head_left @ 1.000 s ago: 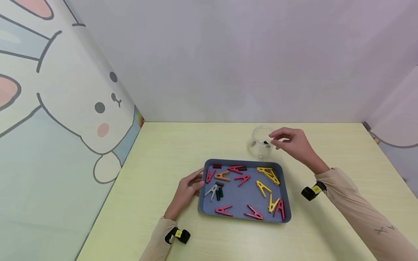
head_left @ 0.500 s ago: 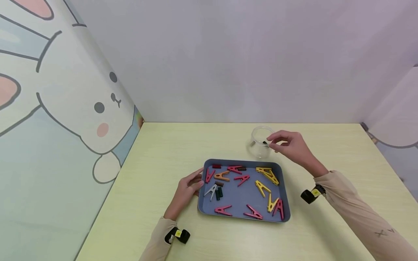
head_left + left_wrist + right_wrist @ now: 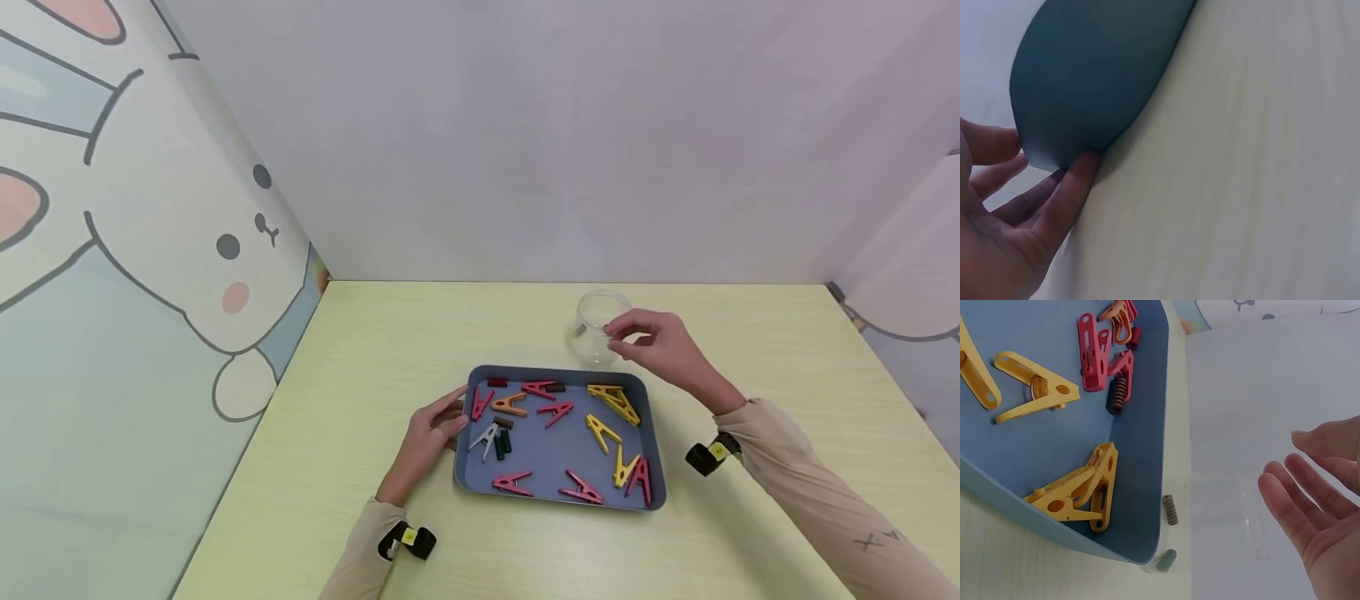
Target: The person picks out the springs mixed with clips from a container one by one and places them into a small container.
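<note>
My left hand [image 3: 426,440] holds the left edge of a blue-grey tray [image 3: 555,502], fingers against its side wall; in the left wrist view they bend round the tray's corner. Behind the tray stands a clear round jar [image 3: 592,353]. My right hand [image 3: 663,346] is at the jar's right rim, thumb and fingers apart. No thing shows between its fingers in the right wrist view. A brown spring [image 3: 1170,510] and a green spring [image 3: 1166,560] show beyond the tray corner, seemingly inside the jar. The fingertips partly hide a small dark bit at the jar.
In the tray lie yellow clips [image 3: 602,433], red clips [image 3: 555,412], an orange clip [image 3: 508,405] and a white clip [image 3: 485,442]. Loose springs lie among them, such as dark green ones [image 3: 502,445]. A pale wall [image 3: 570,167] rises behind the table [image 3: 390,350].
My right hand has shifted slightly left and toward me along the jar's rim, and its fingers now cover more of the dark bit. My left hand and the tray stay in place.
</note>
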`<action>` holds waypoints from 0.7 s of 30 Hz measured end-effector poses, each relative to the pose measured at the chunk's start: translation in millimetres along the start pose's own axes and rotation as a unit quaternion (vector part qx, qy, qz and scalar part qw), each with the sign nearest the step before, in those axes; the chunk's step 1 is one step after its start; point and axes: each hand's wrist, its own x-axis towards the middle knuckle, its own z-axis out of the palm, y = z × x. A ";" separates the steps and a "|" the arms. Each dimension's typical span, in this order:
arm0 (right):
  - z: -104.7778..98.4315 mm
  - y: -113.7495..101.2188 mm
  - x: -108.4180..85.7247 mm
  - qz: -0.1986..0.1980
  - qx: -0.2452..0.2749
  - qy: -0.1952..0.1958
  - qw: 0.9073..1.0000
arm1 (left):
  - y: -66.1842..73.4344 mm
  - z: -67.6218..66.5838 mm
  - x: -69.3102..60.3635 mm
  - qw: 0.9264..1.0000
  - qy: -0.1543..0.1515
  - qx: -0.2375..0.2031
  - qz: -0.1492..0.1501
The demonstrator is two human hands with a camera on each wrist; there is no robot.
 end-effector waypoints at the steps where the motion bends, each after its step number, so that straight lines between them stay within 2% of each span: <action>1: 0.4 -5.8 -0.7 0.000 -0.004 -0.001 1.000 | 0.2 0.1 0.0 1.000 0.000 0.001 0.000; 5: 1.7 -26.3 -3.2 -0.005 -0.016 -0.009 1.000 | -3.7 -0.3 1.7 1.000 0.000 0.003 -0.001; 8: 4.4 -14.7 -2.9 -0.006 -0.018 -0.011 1.000 | -16.0 -0.3 6.1 1.000 0.001 -0.001 -0.002; 12: 7.5 3.7 -1.8 -0.007 -0.030 -0.014 0.999 | -31.2 1.2 11.2 1.000 0.018 -0.003 -0.003; 16: 8.8 9.9 -1.7 -0.014 -0.036 -0.017 0.999 | -33.9 2.0 11.2 1.000 0.030 -0.002 0.000; 21: 10.0 12.0 -3.3 -0.017 -0.040 -0.018 0.999 | -34.0 2.9 10.9 0.999 0.032 0.002 0.007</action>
